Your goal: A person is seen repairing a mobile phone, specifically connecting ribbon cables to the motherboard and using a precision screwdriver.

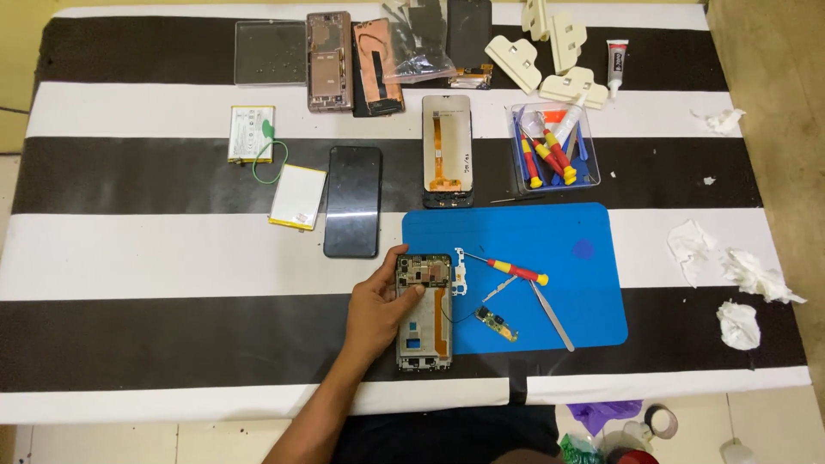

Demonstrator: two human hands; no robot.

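Note:
My left hand [378,311] rests on an opened phone frame [424,326] with its circuit board exposed, fingers touching its upper left part. The frame lies at the left edge of a blue work mat [550,232]. Beside it on the mat are a red and yellow screwdriver [514,271], metal tweezers [552,315], a small green circuit board [497,324] and a white plastic part [460,271]. My right hand is out of view.
A black phone [353,201], two batteries [252,133] [297,197], a display panel [447,150], more phone frames [329,62], a clear tray of tools [554,148], white clamps [550,51], a glue tube [616,62] and crumpled tissues [739,283] lie on the striped table [172,258].

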